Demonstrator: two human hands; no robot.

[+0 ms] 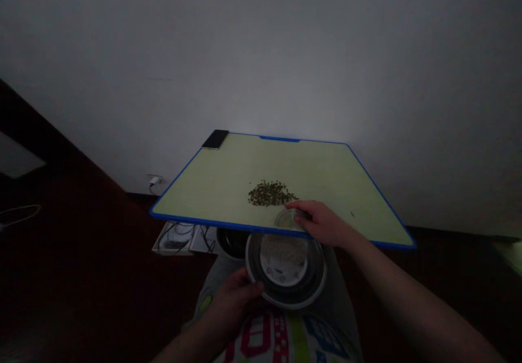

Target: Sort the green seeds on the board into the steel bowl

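My left hand [232, 303] grips the rim of a dark metal bowl [291, 296] held low over my lap. Pale grains [283, 251] lie inside the bowl, and its centre shows a lighter bare patch. My right hand [322, 222] rests at the front edge of a pale green board [326, 172] with a blue border, holding a small clear round dish [287, 220] against the surface. A heap of small greenish-brown seeds [271, 193] lies on the board just beyond my fingertips, with a stray speck [352, 214] off to the right.
A black phone [215, 139] lies at the board's far left corner. Under the board stands a second dark bowl [231, 242], beside a white box [175, 238] with black cables. A charger [154, 180] is plugged into the wall behind.
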